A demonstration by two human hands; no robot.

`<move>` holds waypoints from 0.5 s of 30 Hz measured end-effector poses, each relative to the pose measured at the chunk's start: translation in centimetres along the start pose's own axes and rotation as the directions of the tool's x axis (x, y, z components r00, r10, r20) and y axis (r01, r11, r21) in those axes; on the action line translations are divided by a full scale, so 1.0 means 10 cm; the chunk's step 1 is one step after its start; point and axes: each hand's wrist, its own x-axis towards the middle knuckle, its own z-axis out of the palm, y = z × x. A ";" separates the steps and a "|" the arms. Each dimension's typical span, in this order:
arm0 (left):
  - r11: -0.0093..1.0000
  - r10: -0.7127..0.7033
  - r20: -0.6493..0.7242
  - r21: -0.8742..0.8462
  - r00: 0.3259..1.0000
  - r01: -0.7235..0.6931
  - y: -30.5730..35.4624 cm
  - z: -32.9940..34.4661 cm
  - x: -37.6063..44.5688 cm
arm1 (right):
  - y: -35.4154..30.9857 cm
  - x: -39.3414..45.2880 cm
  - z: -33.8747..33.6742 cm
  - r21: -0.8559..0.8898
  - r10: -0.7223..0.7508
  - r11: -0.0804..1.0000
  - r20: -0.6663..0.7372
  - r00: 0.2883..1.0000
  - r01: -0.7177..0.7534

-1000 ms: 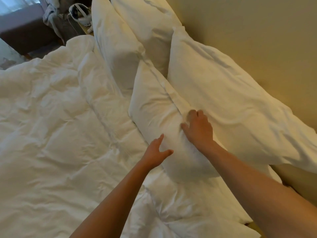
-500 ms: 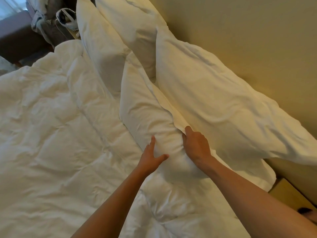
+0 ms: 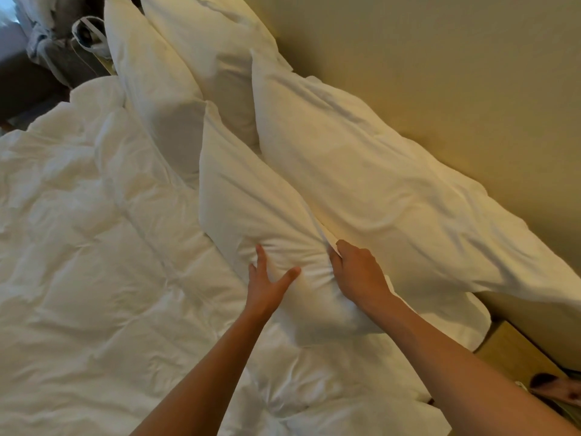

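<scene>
A white front pillow (image 3: 251,209) stands on edge on the bed, leaning toward a larger white pillow (image 3: 377,171) against the wall. My left hand (image 3: 267,281) presses flat on the front pillow's near end, fingers straight and spread. My right hand (image 3: 358,275) grips the same pillow's upper edge, fingers curled over it and tucked between the two pillows. The fabric bunches between both hands.
A rumpled white duvet (image 3: 94,262) covers the bed to the left. Two more white pillows (image 3: 157,73) stand farther along the beige wall (image 3: 440,73). A wooden bedside surface (image 3: 515,354) shows at lower right. Clothing and a dark seat (image 3: 41,58) sit at top left.
My left hand moved forward from the air onto the front pillow's face. My right hand shifted from the pillow's top to gripping its upper edge, and the fabric bunched up.
</scene>
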 end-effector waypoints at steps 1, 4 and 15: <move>1.000 0.007 0.014 -0.002 1.000 -0.007 0.03 0.01 0.03 | 0.00 0.00 -0.04 0.021 -0.007 1.000 0.004 1.000 0.007; 0.999 0.042 0.045 0.008 0.998 -0.042 0.18 0.13 0.12 | 0.04 0.01 -0.24 0.086 -0.012 0.996 0.006 1.000 0.011; 0.998 0.056 0.100 0.003 0.993 -0.056 0.40 0.41 0.35 | 0.10 0.13 -0.53 -0.069 -0.068 0.996 -0.116 0.991 0.060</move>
